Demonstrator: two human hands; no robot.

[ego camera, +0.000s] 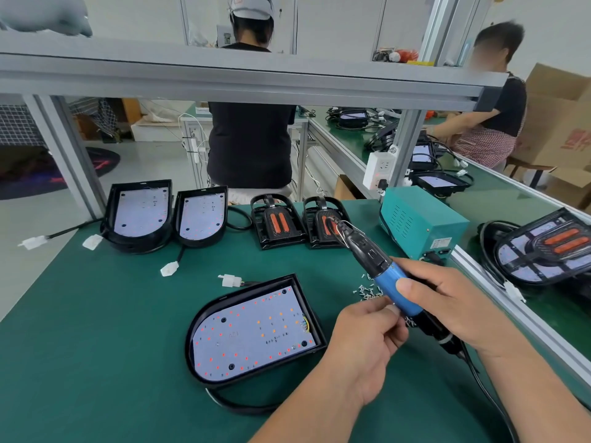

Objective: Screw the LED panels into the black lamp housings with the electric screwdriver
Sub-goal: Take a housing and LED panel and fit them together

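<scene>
Matting (96,346), green, lies under an aluminium frame (224,81); the right hand (454,302) grips the screwdriver (388,279), the left hand (361,346) seemingly pinches it, beside a housing (309,310).

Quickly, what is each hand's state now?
Left hand: curled at the electric screwdriver; hold cannot be told.
Right hand: grips the electric screwdriver.

Screw pile (367,290) partly hidden behind the screwdriver (391,282) and right hand (447,302), whether the left hand (361,343) pinches anything too small to tell, lamp (543,247) at right edge cut off.
</scene>
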